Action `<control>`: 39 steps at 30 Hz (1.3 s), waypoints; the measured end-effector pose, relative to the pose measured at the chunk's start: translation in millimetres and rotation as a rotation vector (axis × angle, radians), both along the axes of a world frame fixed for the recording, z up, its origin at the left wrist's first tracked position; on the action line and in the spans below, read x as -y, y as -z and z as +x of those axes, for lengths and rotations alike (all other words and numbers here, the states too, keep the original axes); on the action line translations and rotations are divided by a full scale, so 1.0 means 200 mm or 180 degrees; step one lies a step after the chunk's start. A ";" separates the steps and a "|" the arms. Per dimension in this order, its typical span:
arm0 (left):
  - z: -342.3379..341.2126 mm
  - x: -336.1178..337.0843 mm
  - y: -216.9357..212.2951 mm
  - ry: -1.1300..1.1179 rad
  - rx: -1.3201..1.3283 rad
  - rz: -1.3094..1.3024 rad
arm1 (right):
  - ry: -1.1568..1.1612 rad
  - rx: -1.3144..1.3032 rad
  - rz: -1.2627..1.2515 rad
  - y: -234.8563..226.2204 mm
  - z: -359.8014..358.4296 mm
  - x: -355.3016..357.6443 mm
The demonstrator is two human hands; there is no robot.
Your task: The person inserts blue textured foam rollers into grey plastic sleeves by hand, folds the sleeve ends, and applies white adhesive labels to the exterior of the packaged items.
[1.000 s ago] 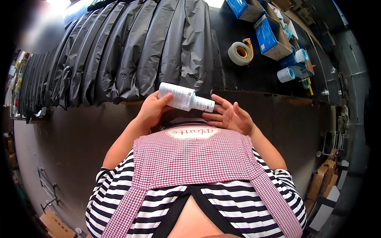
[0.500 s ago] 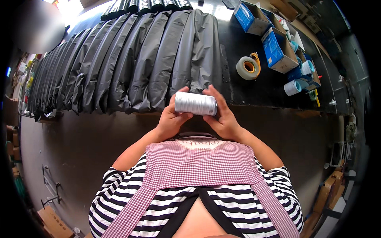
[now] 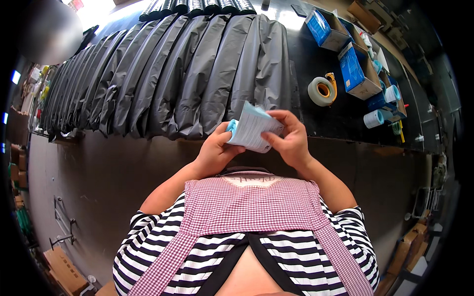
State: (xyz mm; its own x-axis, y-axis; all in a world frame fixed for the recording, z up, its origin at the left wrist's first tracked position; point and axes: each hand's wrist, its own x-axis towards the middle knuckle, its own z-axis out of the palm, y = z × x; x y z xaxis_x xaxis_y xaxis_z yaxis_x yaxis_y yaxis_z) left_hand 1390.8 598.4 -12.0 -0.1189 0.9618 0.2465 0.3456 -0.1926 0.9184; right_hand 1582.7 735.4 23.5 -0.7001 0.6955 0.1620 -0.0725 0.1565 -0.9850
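Note:
In front of my apron I hold a roll of white labels on light blue backing. My left hand (image 3: 217, 147) is closed round the rolled part (image 3: 232, 127), whose blue edge shows beside the fingers. A loose printed strip of labels (image 3: 252, 130) stands out from it, one corner pointing up. The thumb and fingers of my right hand (image 3: 292, 138) pinch the strip's right side. Beyond both hands lie long packs wrapped in black plastic film (image 3: 217, 74), side by side along the table.
On the black table (image 3: 316, 116) to the right are a tape roll in an orange dispenser (image 3: 322, 91), blue boxes (image 3: 356, 71) and small light blue label rolls (image 3: 374, 119). Dark rolls (image 3: 195, 7) line the far edge. A person's blurred head (image 3: 49, 32) is at far left.
The roll, earlier a compact cylinder between both hands, now has a strip unwound from it. My right hand has moved slightly right with the strip. The view has shifted a little.

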 end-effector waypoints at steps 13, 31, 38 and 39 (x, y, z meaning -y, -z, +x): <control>-0.08 0.06 0.01 0.0542 0.2158 -0.0559 | 0.0650 0.0438 0.0766 0.01 -0.13 -0.13; -0.12 -0.11 -0.05 0.0339 -0.0016 0.0347 | -0.0392 0.0132 -0.0122 0.05 -0.08 -0.04; -0.10 -0.22 -0.11 0.0341 -0.0311 0.0248 | -0.0714 -0.0318 -0.0631 0.12 -0.10 -0.23; -0.09 -0.24 -0.12 0.0387 -0.0300 0.0224 | -0.0732 -0.0316 -0.0637 0.12 -0.10 -0.25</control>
